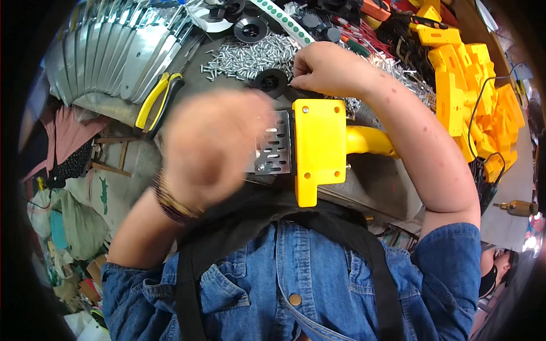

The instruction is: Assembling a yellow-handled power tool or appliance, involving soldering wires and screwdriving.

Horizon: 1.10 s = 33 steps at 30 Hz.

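A yellow plastic tool housing [321, 145] with a rounded handle [369, 142] lies in front of me, screw holes at its corners and a screw in the upper left one. From its left side extends a slotted metal plate [276, 145]. My left hand [213, 145] is over the left part of that plate, smeared by motion, so its fingers cannot be read. My right hand [330, 68] is beyond the housing, at the edge of a pile of silver screws [244, 57]. Its fingers are pinched, with what looks like a small screw at their tips.
Yellow-handled pliers [159, 105] lie left of my left hand, below a fanned row of grey metal blades [119, 57]. Black round spools [270, 82] sit among the screws. More yellow housings [472, 91] are heaped at the right, near a screwdriver [515, 208].
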Tool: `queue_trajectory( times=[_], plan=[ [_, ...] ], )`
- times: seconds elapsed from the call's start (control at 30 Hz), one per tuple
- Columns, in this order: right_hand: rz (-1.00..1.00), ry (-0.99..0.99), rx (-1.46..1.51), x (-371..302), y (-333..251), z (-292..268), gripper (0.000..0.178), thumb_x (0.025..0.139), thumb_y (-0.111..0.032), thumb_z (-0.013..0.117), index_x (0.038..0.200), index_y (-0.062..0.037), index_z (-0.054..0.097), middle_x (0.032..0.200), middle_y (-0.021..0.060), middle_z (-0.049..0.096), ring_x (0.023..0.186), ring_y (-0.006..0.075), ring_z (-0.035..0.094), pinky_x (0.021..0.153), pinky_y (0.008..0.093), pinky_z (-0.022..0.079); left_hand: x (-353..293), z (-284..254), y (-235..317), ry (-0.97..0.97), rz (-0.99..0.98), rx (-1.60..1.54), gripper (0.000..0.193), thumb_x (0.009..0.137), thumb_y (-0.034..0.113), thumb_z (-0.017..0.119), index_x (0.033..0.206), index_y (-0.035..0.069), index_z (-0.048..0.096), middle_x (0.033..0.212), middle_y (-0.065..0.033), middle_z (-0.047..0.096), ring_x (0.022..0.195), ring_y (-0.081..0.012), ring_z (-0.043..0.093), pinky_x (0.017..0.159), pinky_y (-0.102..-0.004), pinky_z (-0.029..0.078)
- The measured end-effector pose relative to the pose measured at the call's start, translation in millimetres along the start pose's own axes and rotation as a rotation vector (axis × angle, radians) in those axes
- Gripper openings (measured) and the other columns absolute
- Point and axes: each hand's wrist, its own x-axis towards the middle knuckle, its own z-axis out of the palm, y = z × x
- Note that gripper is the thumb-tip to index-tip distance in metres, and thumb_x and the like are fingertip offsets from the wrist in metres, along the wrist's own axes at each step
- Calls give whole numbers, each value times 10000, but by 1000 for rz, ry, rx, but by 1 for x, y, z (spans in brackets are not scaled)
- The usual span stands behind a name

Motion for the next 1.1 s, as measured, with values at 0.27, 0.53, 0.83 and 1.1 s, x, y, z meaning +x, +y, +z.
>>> queue_trajectory(
  times=[0.27,0.53,0.83,1.1],
  plan=[
    [-13,238,123,-22,10,-17,189,811,-184,706,876,-11,664,795,94,680,736,179,644,698,305,522,58,-50,-19,-264,-47,1204,120,800,161,729,879,96,666,886,-48,661,898,-291,616,767,-416,429],
    [61,480,395,-164,18,-21,98,871,-38,679,964,-5,681,863,68,661,818,145,641,749,286,513,64,-16,13,-240,-258,347,79,903,36,601,972,19,635,927,-42,665,912,-150,627,816,-296,461],
    [-55,854,-26,-196,14,44,206,720,-7,717,908,-85,688,904,64,682,850,247,662,736,348,546,122,122,28,-629,5,226,117,854,96,668,899,-10,647,818,-104,673,785,-211,668,750,-316,530],
    [-212,928,-248,-221,27,66,226,752,-98,674,974,-79,708,1068,72,695,998,256,666,816,353,562,125,146,13,-593,-6,313,148,858,140,692,904,3,664,805,-98,682,730,-193,646,698,-331,517]
  ],
)
